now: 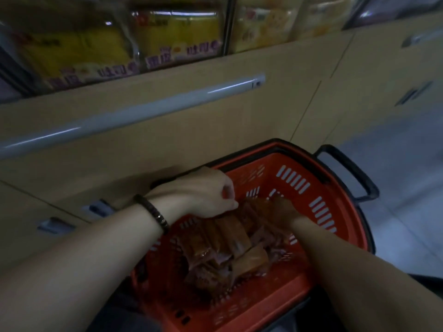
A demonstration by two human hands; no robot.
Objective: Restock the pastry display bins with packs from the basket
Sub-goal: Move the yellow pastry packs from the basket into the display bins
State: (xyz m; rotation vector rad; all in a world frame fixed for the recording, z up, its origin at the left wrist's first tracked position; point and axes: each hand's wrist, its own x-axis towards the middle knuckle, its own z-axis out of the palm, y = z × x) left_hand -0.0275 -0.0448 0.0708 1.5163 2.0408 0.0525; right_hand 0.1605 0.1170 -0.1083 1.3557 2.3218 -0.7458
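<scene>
Orange-brown wrapped pastry packs [230,238]: heaped inside red slotted plastic basket [294,180], close beside beige cabinet front [191,130].
Left hand [203,192]: over the basket's left rim, fingers curled, thumb tip at the end of the top packs; grip not determinable.
Right hand [285,209]: down among the packs, fingers hidden; state not determinable.
Dark beaded bracelet [153,215]: on left wrist.
Black basket handle [350,173]: swung outward at right.
Grey rail [134,109]: across the cabinet.
Glass-fronted display bins [172,37]: above, blurred.

Basket [263,305] was seen in red-orange w/ rows of pale slots, rim & handle [353,170] in black. Packs [235,236] were coloured orange-brown, some purplish. Bracelet [153,213] was noted as dark, beaded. Cabinet front [215,130] was noted as beige; shelf packs [177,37] were printed yellow w/ purple lettering.
</scene>
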